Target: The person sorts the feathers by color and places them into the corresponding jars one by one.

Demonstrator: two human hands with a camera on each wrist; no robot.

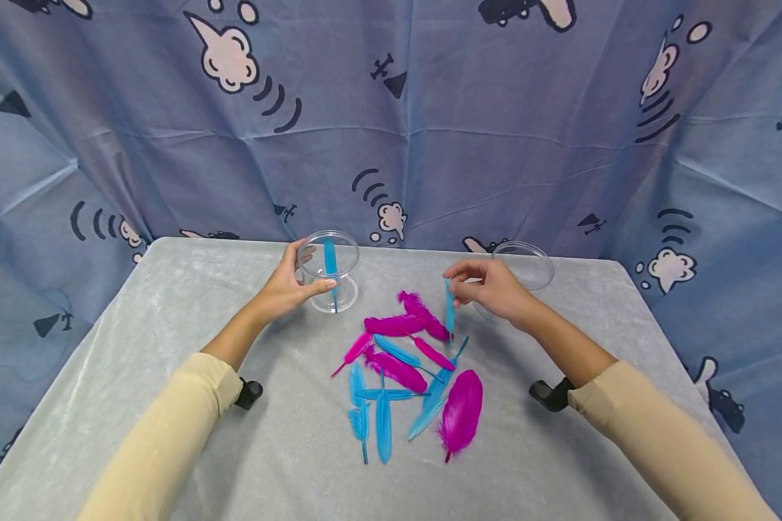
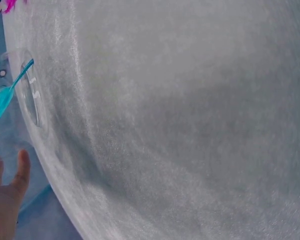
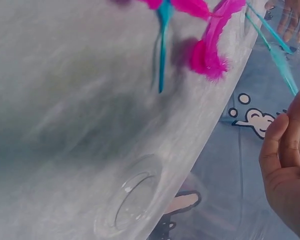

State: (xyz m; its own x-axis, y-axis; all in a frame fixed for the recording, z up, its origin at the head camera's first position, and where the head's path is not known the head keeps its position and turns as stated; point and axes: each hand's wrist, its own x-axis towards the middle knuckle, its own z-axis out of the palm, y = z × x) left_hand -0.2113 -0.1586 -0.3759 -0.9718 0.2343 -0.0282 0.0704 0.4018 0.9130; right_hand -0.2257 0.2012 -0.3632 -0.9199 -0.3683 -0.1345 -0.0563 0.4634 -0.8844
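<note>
My left hand (image 1: 285,288) holds a clear round container (image 1: 347,269) at the back left of the table, thumb across its front and fingers behind it. A blue feather (image 1: 329,257) stands upright inside that container. Between the thumb and fingers of my right hand (image 1: 492,288), a second blue feather (image 1: 450,307) is pinched by its upper end and hangs down over the table. In the right wrist view, this pinched feather (image 3: 282,67) reaches away from the fingertips. Magenta feathers (image 1: 463,411) and blue feathers (image 1: 383,427) lie loosely spread between my forearms, some overlapping.
Another clear round container (image 1: 541,269) stands behind my right hand near the table's back edge. A pale grey cloth (image 1: 300,449) covers the table. Blue patterned curtain fabric (image 1: 339,87) hangs behind it and at both sides.
</note>
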